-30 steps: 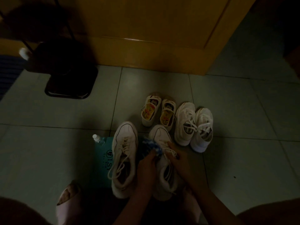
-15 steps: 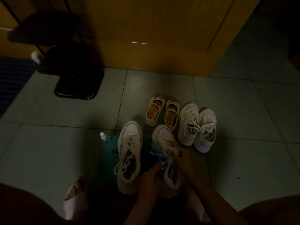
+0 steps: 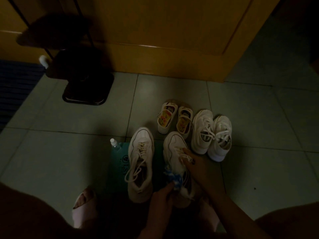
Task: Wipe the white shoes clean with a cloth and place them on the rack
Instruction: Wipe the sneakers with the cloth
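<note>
Sliding heelward since a second ago: the crumpled blue-and-white cloth (image 3: 172, 176). It sat near the toe-side laces of the white lace-up leather sneaker (image 3: 174, 149) then, and now lies against that shoe's inner flank beside the collar. Left hand (image 3: 162, 197) has drawn back toward the body with it. Right hand (image 3: 198, 168) has barely shifted on the laces.

Left hand: fingers curled, pinching the cloth's near end, cloth touching the sneaker's side. Right hand: fingers bent over the laced top of the same sneaker, dark-nailed thumb on the outer side, gripping. Too dim to read the exact fingertip hold.

The sneaker stands on the pale tiled floor (image 3: 69, 126), toe pointing away from the person. Its matching white sneaker (image 3: 140, 163) stands just beside it on the left, partly on a flat teal bag with dark lettering (image 3: 117, 163). A clear bottle with white cap (image 3: 114, 144) lies at the bag's far corner. Beyond are a pair of small white strap shoes with colourful insoles (image 3: 166, 120) and a pair of white knit trainers (image 3: 211, 133), side by side. The black metal rack (image 3: 86, 88) stands well apart, far left, by the yellow wooden door (image 3: 155, 31).
</note>
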Demonstrator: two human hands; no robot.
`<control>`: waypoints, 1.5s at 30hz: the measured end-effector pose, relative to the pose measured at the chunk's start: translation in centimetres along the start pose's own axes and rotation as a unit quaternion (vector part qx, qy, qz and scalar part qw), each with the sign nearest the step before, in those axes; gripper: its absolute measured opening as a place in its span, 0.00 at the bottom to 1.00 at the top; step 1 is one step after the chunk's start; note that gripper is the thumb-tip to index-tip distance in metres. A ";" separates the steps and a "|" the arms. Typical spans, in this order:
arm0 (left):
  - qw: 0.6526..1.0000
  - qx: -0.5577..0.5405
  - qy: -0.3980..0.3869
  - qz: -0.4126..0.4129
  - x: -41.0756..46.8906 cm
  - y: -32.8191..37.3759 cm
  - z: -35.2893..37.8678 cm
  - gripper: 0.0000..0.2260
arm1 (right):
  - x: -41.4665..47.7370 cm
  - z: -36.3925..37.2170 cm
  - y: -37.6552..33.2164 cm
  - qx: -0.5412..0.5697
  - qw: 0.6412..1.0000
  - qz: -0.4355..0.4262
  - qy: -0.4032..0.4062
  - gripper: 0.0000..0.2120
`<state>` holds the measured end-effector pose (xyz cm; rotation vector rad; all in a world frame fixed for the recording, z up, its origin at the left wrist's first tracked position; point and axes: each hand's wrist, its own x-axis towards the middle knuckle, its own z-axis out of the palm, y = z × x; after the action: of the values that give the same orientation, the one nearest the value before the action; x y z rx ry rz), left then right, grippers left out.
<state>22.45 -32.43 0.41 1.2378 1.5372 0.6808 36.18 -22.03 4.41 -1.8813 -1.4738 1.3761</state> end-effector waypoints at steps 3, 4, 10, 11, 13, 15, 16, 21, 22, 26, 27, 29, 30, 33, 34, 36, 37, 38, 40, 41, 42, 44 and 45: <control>1.000 0.000 -0.003 -0.010 -0.2 -0.2 0.3 0.18 | -0.1 0.3 -0.3 0.019 1.000 0.002 0.020 0.21; 1.000 0.001 0.000 -0.015 -0.3 -0.1 0.3 0.19 | -0.1 0.2 -0.2 0.012 1.000 0.000 0.021 0.21; 1.000 0.008 0.006 -0.015 -0.5 -0.2 0.2 0.15 | -0.3 -0.2 -0.1 0.001 1.000 -0.022 0.005 0.21; 1.000 0.004 0.005 -0.020 -0.5 -0.1 0.2 0.16 | -0.3 -0.1 -0.2 0.002 1.000 -0.021 0.003 0.21; 1.000 -0.001 0.011 -0.026 -0.3 0.5 -0.3 0.16 | -0.2 0.1 -0.2 0.019 1.000 -0.017 0.005 0.22; 0.999 -0.007 0.039 -0.023 0.3 1.6 -0.9 0.16 | -0.1 0.2 -0.2 0.022 1.000 -0.005 -0.005 0.23; 0.998 -0.013 0.057 -0.023 0.7 2.1 -1.3 0.16 | -0.1 0.3 -0.2 0.027 1.000 -0.008 -0.001 0.23; 0.999 -0.010 0.051 0.000 3.5 3.7 -1.6 0.20 | 0.0 0.5 -0.1 0.013 1.000 -0.004 0.010 0.22; 1.000 0.000 0.020 -0.018 4.0 3.5 -1.4 0.20 | 0.1 0.5 0.0 0.011 1.000 -0.005 0.012 0.22; 0.997 0.038 -0.027 -0.057 3.8 2.3 -0.7 0.16 | 0.0 0.4 -0.1 0.020 1.000 0.004 0.018 0.22; 0.998 0.038 -0.024 -0.048 3.5 2.2 -0.6 0.15 | 0.2 0.3 0.2 0.027 0.999 0.003 0.020 0.22; 0.998 0.041 -0.015 -0.036 2.5 2.1 -0.7 0.16 | 0.1 0.3 0.1 0.020 1.000 -0.003 0.008 0.20; 0.999 0.039 -0.009 -0.037 2.2 2.1 -0.8 0.16 | 0.0 0.3 0.0 0.013 1.000 -0.006 0.005 0.20; 0.999 0.045 0.008 -0.025 1.7 2.1 -1.0 0.16 | 0.0 0.3 -0.1 0.008 1.000 -0.003 0.008 0.22; 0.999 0.046 0.007 -0.015 1.5 2.2 -1.1 0.16 | -0.1 0.3 -0.3 0.004 1.000 -0.006 0.008 0.22; 0.999 0.049 0.006 -0.001 0.8 2.4 -1.3 0.16 | -0.4 0.2 -0.7 0.000 1.000 -0.009 0.004 0.22; 0.999 0.048 0.007 0.001 0.4 2.3 -1.4 0.17 | -0.4 0.3 -0.8 0.004 1.000 -0.009 0.008 0.22; 0.999 0.049 0.005 -0.002 0.0 2.3 -1.4 0.17 | -0.5 0.4 -0.7 0.009 1.000 -0.007 0.014 0.22; 0.999 0.045 -0.012 -0.023 -0.7 2.2 -1.5 0.17 | -0.6 0.5 -0.8 0.011 1.000 -0.003 0.017 0.22; 0.998 0.040 -0.024 -0.035 -0.9 2.3 -1.6 0.16 | -0.7 0.4 -0.9 0.008 1.000 0.001 0.012 0.23; 0.998 0.033 -0.029 -0.041 -1.1 2.3 -1.7 0.14 | -0.6 0.3 -1.0 0.003 1.000 0.002 0.001 0.23; 0.999 0.025 -0.020 -0.043 -1.4 2.5 -2.0 0.13 | -0.7 0.0 -1.4 -0.009 1.000 0.009 -0.028 0.24; 0.999 0.022 -0.009 -0.039 -1.5 2.8 -2.2 0.12 | -0.8 0.0 -1.7 -0.008 0.999 0.014 -0.039 0.25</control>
<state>21.41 -32.63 4.09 1.2056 1.5846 0.5861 35.28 -22.09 6.07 -1.8845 -1.5052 1.4709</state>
